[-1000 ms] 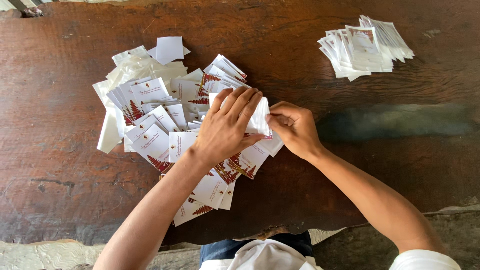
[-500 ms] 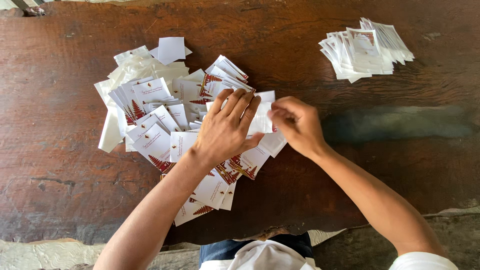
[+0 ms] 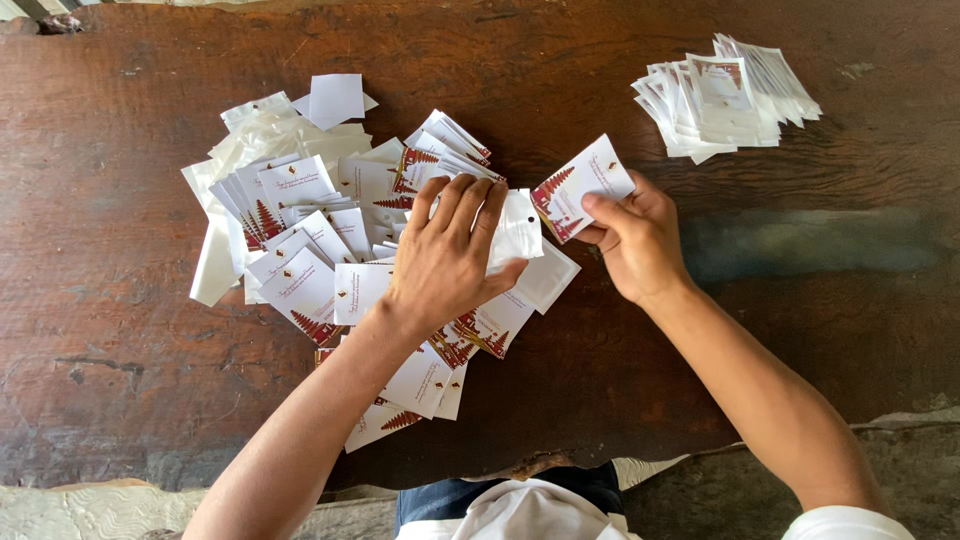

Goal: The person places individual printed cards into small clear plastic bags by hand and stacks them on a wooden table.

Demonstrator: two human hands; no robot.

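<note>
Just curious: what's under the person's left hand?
The left hand rests on a loose pile of cards, gripping a clear plastic sleeve. Whatever lies directly beneath the palm is hidden.

Neat stack of bagged cards (image 3: pixel 728 98) far right; dark wooden table (image 3: pixel 130 360).

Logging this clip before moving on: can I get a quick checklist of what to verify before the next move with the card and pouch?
1. Right hand grips the card: ok.
2. Left hand holds the clear pouch: ok.
3. Card is apart from the pouch, not inside: ok.
4. Pouch mouth open: cannot tell.
5. Loose pile lies on the table, away from its edge: ok.
6. Stack at far right sits apart from the pile: ok.
</note>
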